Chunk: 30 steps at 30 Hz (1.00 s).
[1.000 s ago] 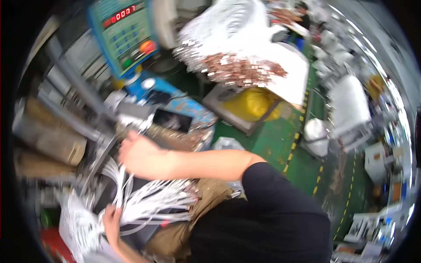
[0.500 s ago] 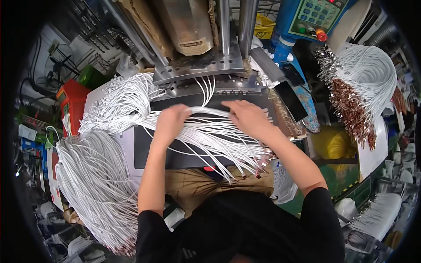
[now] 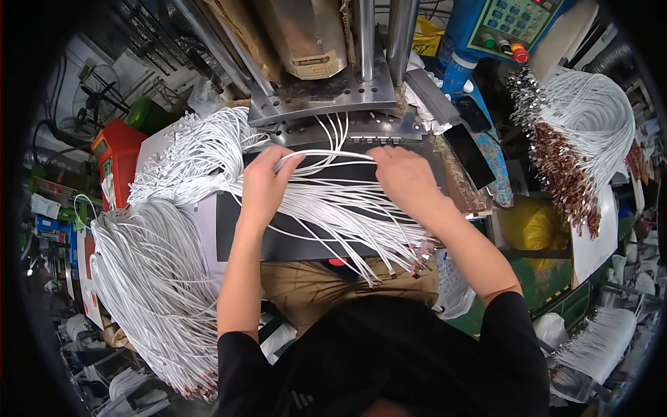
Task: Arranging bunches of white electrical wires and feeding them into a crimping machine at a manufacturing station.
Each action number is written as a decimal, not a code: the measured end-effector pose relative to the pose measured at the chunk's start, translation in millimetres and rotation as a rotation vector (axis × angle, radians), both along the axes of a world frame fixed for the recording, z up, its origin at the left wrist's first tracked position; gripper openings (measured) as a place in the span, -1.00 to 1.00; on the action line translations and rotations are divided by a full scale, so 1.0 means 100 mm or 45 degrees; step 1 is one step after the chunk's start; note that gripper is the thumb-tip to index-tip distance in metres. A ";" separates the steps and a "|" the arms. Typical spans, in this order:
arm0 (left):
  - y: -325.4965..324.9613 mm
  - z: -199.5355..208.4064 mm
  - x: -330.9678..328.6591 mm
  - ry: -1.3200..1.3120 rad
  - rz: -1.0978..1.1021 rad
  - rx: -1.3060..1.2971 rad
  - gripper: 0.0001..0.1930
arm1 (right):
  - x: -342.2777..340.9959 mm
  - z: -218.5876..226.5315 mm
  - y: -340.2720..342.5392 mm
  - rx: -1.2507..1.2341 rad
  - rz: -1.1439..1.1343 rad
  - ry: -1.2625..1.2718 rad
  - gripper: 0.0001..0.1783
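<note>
A few white cables (image 3: 326, 153) arch between my two hands over the black work surface. My left hand (image 3: 264, 179) pinches them at one end of the arch, thumb and fingers closed. At the other end, the fingers of my right hand (image 3: 404, 174) are curled down over the cables; their tips are partly hidden. Below the arch, a loose bundle of white cables (image 3: 326, 212) fans toward my lap, with copper-coloured connectors (image 3: 424, 254) at its right end. Beyond my hands, several cables (image 3: 337, 128) run into the metal press (image 3: 323, 104).
A tangled pile of white cables (image 3: 198, 153) lies left of the press, and a large cable bundle (image 3: 156, 278) hangs nearer me. A phone-like black slab (image 3: 469, 156) lies at the right. Beyond it are a control panel (image 3: 511, 28) and a coiled cable bundle (image 3: 583, 125).
My hands have moved slightly apart and away from me. A few cables now stand up in an arch between them, above the bundle. My right fingers, stretched out before, are now curled.
</note>
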<state>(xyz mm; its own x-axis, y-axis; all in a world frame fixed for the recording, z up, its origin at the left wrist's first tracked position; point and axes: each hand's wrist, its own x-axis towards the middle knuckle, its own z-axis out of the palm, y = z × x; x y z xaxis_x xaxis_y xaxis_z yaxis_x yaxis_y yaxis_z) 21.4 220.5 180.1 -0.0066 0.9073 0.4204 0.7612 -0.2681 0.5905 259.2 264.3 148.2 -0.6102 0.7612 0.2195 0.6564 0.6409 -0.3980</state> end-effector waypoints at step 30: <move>0.49 -0.52 0.67 -1.648 -0.190 -1.173 -0.74 | 0.60 -0.36 0.22 -0.214 0.022 0.100 -0.62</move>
